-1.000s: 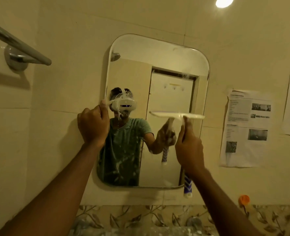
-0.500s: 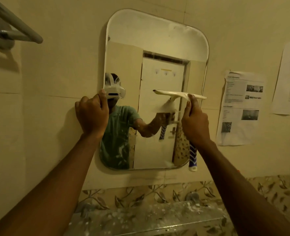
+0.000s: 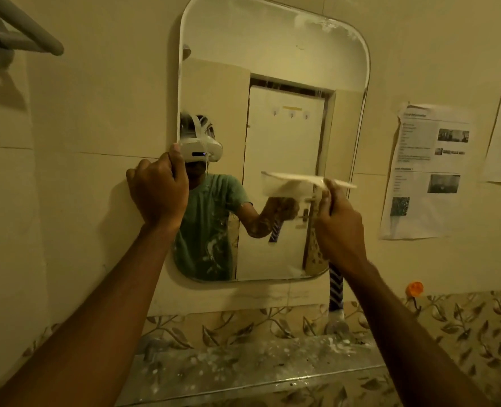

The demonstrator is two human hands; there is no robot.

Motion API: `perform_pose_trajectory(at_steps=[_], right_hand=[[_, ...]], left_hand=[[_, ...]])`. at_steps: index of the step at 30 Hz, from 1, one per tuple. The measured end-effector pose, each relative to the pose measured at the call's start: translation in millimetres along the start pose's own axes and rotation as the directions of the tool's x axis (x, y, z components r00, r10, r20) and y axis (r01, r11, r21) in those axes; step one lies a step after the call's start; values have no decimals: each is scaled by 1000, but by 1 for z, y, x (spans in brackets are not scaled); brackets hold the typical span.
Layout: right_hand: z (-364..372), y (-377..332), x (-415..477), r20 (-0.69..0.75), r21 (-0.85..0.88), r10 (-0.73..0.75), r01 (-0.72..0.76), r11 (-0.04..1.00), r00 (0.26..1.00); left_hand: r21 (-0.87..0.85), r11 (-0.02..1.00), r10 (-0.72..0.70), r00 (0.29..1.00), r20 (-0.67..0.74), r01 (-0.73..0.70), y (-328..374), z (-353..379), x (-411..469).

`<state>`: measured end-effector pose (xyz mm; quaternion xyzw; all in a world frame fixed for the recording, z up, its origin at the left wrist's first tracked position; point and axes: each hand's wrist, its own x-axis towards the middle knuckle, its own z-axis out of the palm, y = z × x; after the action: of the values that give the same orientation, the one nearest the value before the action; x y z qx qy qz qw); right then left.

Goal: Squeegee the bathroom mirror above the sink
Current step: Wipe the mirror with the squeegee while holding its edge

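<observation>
The rounded wall mirror (image 3: 272,54) hangs straight ahead, with foam streaks at its top right corner and on its lower part. My left hand (image 3: 158,192) grips the mirror's left edge at mid height. My right hand (image 3: 338,227) is closed around the squeegee (image 3: 308,179), whose white blade lies level against the glass on the right half. Its blue-and-white striped handle sticks out below my wrist, past the mirror's bottom edge.
A metal towel bar (image 3: 23,30) juts out at the upper left. Printed sheets (image 3: 428,171) are taped to the wall right of the mirror. An orange hook (image 3: 414,289) sits lower right. A foam-spattered glass shelf (image 3: 243,365) runs below, before leaf-patterned tiles.
The squeegee blade sits lower on the glass than half a second ago. My left hand stays on the mirror's left edge. The camera view has shifted slightly.
</observation>
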<state>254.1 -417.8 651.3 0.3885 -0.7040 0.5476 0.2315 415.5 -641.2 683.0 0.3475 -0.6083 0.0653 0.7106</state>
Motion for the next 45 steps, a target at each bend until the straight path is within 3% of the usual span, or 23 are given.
perform_pose_trajectory(at_steps=[4, 15, 20, 25, 35, 39, 45], right_hand=[[0, -4, 8, -52, -29, -34, 33, 999, 998], [28, 50, -91, 83, -133, 70, -58, 989, 994], [14, 31, -57, 63, -42, 63, -61, 997, 996], [11, 28, -29, -3, -66, 25, -25, 997, 1000], [36, 70, -135, 88, -143, 147, -133, 981, 985], [30, 65, -119, 105, -105, 147, -136, 985, 984], [21, 52, -75, 20, -78, 76, -74, 994, 997]], left_hand=[[22, 1000, -16, 1000, 25, 15, -1, -4, -6], [17, 999, -38, 995, 92, 36, -16, -16, -49], [21, 999, -40, 994, 103, 38, -19, -22, -63], [-1, 999, -36, 994, 101, 36, -21, -26, -71], [-9, 999, -45, 992, 119, 46, -24, -27, -81], [-7, 998, -59, 989, 139, 60, -28, -29, -88], [33, 995, -100, 981, 164, 96, -35, -32, -109]])
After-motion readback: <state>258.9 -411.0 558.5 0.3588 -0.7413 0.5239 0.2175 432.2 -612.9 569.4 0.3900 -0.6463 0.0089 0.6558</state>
